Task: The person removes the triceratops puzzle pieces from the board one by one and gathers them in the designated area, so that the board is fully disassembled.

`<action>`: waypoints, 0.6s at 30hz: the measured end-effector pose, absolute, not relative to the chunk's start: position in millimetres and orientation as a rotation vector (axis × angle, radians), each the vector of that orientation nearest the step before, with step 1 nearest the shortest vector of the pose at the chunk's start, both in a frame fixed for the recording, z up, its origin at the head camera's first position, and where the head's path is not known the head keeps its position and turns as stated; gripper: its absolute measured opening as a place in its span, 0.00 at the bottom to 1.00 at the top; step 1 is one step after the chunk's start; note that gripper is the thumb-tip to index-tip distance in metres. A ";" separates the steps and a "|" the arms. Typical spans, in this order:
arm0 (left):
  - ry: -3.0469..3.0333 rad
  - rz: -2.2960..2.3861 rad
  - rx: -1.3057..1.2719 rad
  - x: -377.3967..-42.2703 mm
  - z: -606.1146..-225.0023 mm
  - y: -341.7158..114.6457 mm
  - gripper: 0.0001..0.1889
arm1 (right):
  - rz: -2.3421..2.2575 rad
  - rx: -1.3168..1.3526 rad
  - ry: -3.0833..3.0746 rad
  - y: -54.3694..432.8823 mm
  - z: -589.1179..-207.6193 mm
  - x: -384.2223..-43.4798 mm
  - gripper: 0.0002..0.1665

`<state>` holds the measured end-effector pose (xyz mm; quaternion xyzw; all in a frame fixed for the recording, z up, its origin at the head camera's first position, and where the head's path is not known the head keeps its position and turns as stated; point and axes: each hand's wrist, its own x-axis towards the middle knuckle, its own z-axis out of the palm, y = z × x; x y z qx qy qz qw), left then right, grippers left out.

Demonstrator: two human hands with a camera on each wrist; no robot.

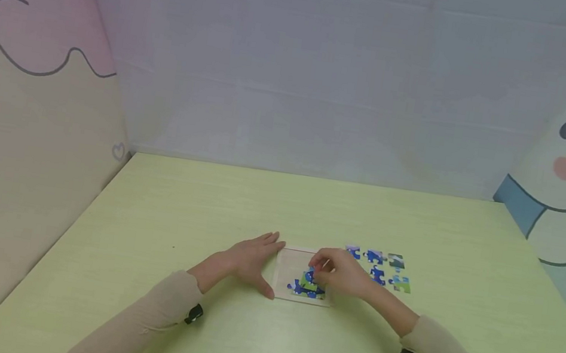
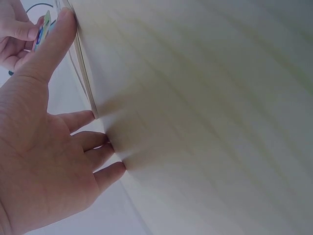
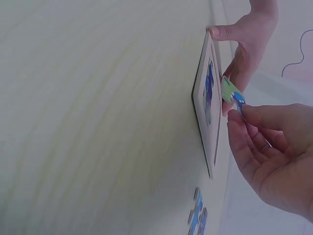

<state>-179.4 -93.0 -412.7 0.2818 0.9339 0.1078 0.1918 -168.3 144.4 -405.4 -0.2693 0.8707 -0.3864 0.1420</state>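
A square wooden puzzle tray [image 1: 291, 262] lies on the table, with joined blue and green puzzle pieces [image 1: 302, 291] along its near side. My left hand [image 1: 251, 259] rests at the tray's left edge, fingers and thumb spread, the thumb at the near corner and the fingers toward the far one. Between thumb and fingertips my right hand [image 1: 344, 272] pinches a green and blue puzzle piece [image 3: 231, 92]. In the right wrist view this piece is tilted and raised above the tray.
Several loose puzzle pieces [image 1: 374, 256] lie on the table to the right of the tray, partly behind my right hand. The pale yellow-green table [image 1: 193, 200] reaches back to a plain cloth wall [image 1: 298, 70]. Printed cartoon cloth hangs on both sides.
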 end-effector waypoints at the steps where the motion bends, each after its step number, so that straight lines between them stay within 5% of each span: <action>1: 2.623 0.307 0.796 -179.6 -412.7 -93.1 0.56 | -1.115 -0.778 2.515 148.9 -404.4 -168.2 0.06; 18: 2.628 0.321 0.793 -179.4 -414.3 -93.8 0.56 | -1.053 -0.826 2.548 211.1 -402.4 -161.0 0.07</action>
